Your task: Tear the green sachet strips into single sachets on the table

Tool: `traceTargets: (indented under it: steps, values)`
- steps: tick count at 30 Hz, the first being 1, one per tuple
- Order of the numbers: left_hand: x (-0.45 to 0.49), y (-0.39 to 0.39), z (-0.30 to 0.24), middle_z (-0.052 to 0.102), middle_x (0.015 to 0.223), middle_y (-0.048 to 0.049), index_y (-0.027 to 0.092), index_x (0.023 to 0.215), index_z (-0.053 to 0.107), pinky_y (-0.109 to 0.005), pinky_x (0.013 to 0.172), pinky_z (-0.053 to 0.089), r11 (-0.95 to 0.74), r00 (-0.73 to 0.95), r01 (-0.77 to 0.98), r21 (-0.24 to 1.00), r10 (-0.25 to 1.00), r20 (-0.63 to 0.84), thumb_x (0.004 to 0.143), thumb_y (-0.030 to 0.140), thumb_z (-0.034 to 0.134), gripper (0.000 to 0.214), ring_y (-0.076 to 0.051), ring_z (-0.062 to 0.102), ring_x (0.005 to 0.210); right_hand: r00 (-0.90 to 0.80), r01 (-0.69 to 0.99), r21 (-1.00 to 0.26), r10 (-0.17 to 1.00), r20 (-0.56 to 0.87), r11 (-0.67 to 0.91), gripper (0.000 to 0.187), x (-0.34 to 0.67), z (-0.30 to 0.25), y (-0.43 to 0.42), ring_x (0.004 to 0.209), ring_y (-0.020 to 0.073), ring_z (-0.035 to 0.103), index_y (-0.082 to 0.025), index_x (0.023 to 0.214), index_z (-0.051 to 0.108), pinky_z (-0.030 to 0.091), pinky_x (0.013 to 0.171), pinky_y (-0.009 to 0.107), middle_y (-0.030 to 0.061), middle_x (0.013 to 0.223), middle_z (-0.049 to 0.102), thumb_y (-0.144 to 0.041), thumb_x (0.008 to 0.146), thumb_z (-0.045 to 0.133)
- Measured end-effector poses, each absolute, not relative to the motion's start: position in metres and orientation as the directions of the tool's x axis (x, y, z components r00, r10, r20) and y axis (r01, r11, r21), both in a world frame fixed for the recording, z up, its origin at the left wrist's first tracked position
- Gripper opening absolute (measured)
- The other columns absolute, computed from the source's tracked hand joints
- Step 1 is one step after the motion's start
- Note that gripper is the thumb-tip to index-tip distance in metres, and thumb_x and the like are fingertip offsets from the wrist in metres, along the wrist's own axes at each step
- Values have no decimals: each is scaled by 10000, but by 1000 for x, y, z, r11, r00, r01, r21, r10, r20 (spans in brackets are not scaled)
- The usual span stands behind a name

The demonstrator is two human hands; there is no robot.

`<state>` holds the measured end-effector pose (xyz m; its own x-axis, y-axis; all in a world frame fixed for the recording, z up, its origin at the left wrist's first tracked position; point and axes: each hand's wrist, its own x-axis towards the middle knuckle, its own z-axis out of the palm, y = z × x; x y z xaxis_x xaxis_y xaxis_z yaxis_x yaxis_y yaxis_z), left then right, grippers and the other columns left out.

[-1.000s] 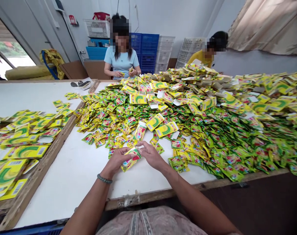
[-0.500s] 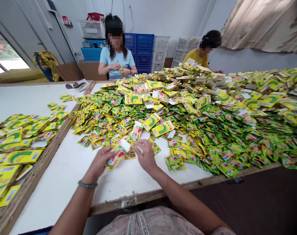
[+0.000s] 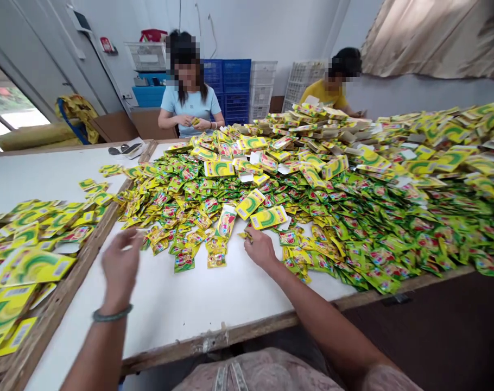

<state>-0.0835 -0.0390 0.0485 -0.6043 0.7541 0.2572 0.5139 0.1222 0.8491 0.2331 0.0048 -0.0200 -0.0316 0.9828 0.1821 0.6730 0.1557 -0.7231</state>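
Observation:
My left hand [image 3: 120, 267] hovers over the white table [image 3: 190, 304] near the wooden divider [image 3: 93, 245]. It is blurred, its fingers loosely apart, and nothing shows in it. My right hand [image 3: 260, 247] rests at the near edge of a big heap of green and yellow sachets [image 3: 353, 228]. Its fingers are curled down and pinch a sachet [image 3: 245, 235]. Just beyond it lie flat yellow cartons [image 3: 267, 217]. A few loose sachets [image 3: 184, 260] lie between my hands.
A pile of yellow cartons [image 3: 31, 263] covers the left table. One person in a light blue shirt [image 3: 189, 106] and another in yellow [image 3: 326, 92] work at the far side. Blue and white crates [image 3: 247, 81] stand against the wall. Sunglasses [image 3: 122, 147] lie at the back left.
Both hands held one yellow carton between them. Now they have parted: the left swung left toward the divider without the carton, and the right reached forward onto the sachets.

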Motion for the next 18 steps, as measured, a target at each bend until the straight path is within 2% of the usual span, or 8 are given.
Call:
traceTargets:
  steps: [2,3,5,7,9,12,16,18]
  values:
    - [-28,-33,36,690,900,-49,170,909,655,-352,827,462,44,-378,398,916,918,120,682,475,644,381,-212,615,859,36,316,-948,998,45,32,285,228,-15,-2,884,198,618,-192,999,596,475,795,354,63,957,673,-208,720,540]
    - [-3,-31,29,690,884,-58,162,913,655,-345,802,471,58,-259,328,943,965,30,660,480,667,407,-210,621,833,15,104,-994,999,-43,-44,275,225,-13,-7,861,186,626,-187,980,596,490,775,345,55,945,673,-245,713,563]
    - [36,-29,17,686,816,-62,145,875,638,-321,722,493,167,2,98,981,986,-168,632,472,699,411,-195,634,756,-98,-233,-954,980,-173,-191,267,220,-10,-18,819,168,635,-173,925,611,504,753,330,47,914,673,-294,687,612]
    - [59,-30,5,660,694,-35,143,762,593,-283,642,491,275,110,-59,960,957,-267,600,453,733,376,-162,628,649,-178,-385,-876,955,-238,-290,255,218,-8,-28,777,151,635,-162,877,630,502,752,323,43,888,673,-301,664,647]
    - [65,-31,-4,602,582,16,155,676,530,-252,588,474,305,95,-117,945,951,-295,560,415,770,373,-122,588,549,-181,-391,-859,943,-280,-330,247,218,-8,-34,710,132,628,-153,845,645,492,728,305,37,846,673,-295,645,669]
    - [60,-31,-14,512,508,71,164,662,507,-231,554,455,267,61,-92,959,963,-262,553,373,782,362,-83,513,478,-182,-285,-891,933,-311,-353,252,220,-10,-34,646,115,612,-144,833,663,461,679,271,30,794,668,-302,638,675]
    - [52,-33,-19,457,501,82,156,724,554,-206,518,401,196,94,-35,980,977,-192,623,355,742,291,-68,445,472,-246,-253,-871,899,-363,-421,252,216,-14,-30,652,118,588,-162,805,658,434,619,250,27,798,655,-390,707,615]
    - [54,-36,-18,457,512,79,147,747,570,-196,521,378,183,144,-56,982,974,-173,639,318,736,262,-62,434,486,-210,-139,-922,920,-330,-362,273,212,-15,-31,617,125,550,-160,757,646,418,582,251,21,709,626,-428,727,604]
